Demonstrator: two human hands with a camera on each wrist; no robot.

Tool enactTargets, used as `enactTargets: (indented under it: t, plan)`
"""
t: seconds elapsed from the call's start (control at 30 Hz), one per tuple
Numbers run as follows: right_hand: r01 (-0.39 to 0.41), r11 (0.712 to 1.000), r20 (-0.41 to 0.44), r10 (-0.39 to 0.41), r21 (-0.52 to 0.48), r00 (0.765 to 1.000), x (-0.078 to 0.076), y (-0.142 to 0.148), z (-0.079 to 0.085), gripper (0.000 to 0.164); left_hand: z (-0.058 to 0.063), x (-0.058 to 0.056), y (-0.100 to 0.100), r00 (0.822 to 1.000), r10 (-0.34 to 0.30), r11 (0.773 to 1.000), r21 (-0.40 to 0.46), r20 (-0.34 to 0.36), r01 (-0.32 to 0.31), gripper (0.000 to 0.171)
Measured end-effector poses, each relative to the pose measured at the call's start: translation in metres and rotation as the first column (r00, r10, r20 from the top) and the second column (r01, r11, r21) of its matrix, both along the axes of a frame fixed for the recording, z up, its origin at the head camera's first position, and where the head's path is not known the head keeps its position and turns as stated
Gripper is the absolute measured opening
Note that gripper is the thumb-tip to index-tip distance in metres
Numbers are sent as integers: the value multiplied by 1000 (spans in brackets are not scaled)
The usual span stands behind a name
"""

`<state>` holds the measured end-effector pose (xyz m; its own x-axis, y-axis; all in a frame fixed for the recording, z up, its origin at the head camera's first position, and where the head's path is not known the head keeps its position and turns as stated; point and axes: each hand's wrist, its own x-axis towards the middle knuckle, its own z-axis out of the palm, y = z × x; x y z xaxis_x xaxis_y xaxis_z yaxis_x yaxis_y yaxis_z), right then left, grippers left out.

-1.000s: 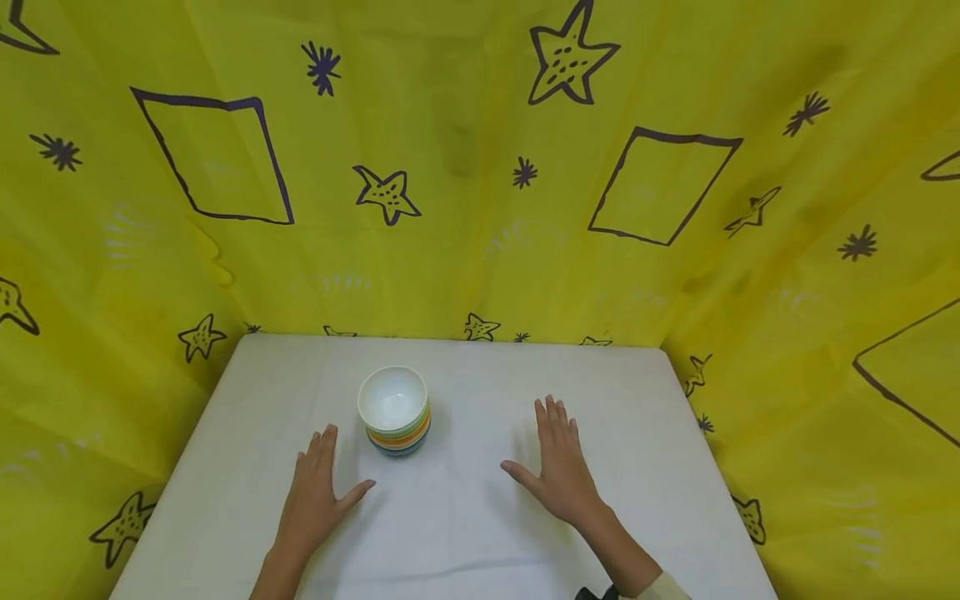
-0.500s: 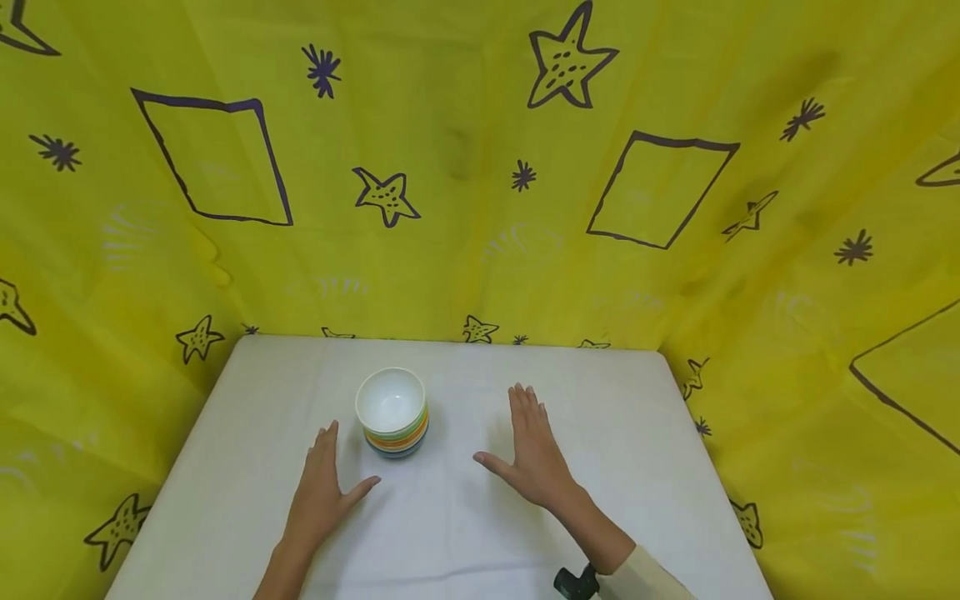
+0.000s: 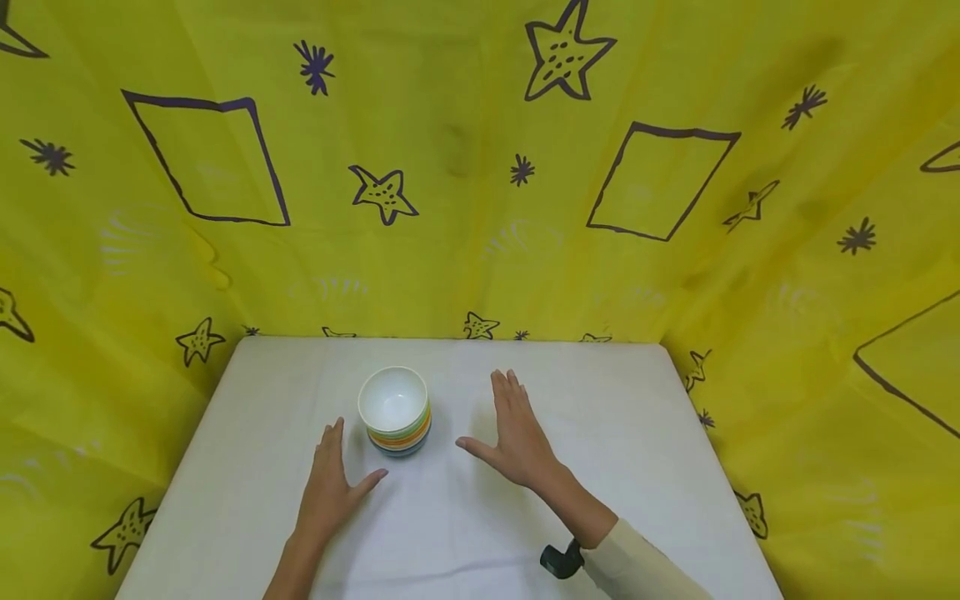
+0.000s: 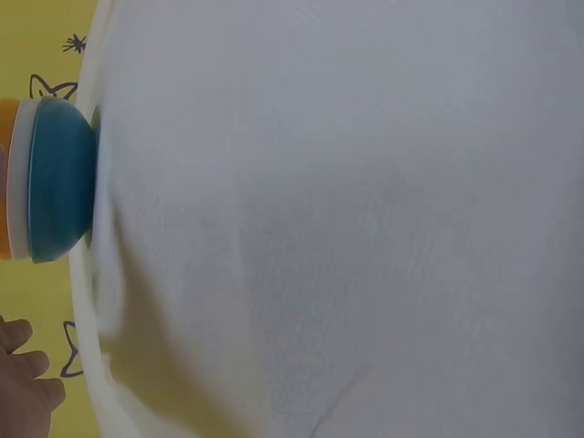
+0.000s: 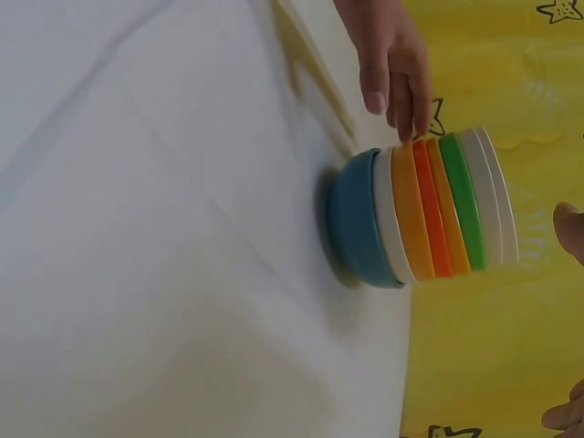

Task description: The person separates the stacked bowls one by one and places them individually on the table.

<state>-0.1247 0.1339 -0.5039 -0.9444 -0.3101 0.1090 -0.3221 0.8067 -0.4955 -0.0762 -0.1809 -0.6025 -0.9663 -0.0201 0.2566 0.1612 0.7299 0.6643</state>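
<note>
A stack of nested bowls [image 3: 393,408] stands upright on the white-covered table, left of centre in the head view. The right wrist view shows its colours: a blue bowl [image 5: 356,219] at the bottom, then white, orange, red and green bands, with white on top. My left hand [image 3: 327,487] is just left of the stack, thumb spread, holding nothing. To the right, farther from the bowls, my right hand [image 3: 517,437] hovers with straight fingers and the thumb pointing toward them. Part of the stack shows at the left edge of the left wrist view, above some fingertips [image 4: 32,365].
The table [image 3: 600,417] wears a white cloth with a faint crease near the front. Yellow curtains [image 3: 450,250] with drawn stars and rectangles stand close around the back and both sides. A dark wrist device [image 3: 561,561] sits at the right sleeve [image 3: 637,562].
My right hand has moved left and a little farther forward, closer to the bowls. My left hand has shifted slightly right toward them. The stack has stayed in place.
</note>
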Motion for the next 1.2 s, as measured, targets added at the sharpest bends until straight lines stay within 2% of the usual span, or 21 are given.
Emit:
enactTargets:
  t: [0.57, 0.83, 1.2]
  plan:
    - [-70, 997, 4, 70, -30, 998, -16, -34, 8, 117, -5, -14, 11, 996, 3, 997, 83, 85, -10, 115]
    - [-101, 994, -20, 101, -36, 995, -25, -51, 14, 116, -6, -19, 14, 998, 7, 992, 124, 57, -14, 116]
    - [-132, 990, 9, 132, -46, 991, -29, -72, 14, 115, -15, -22, 19, 998, -9, 985, 172, 68, -2, 115]
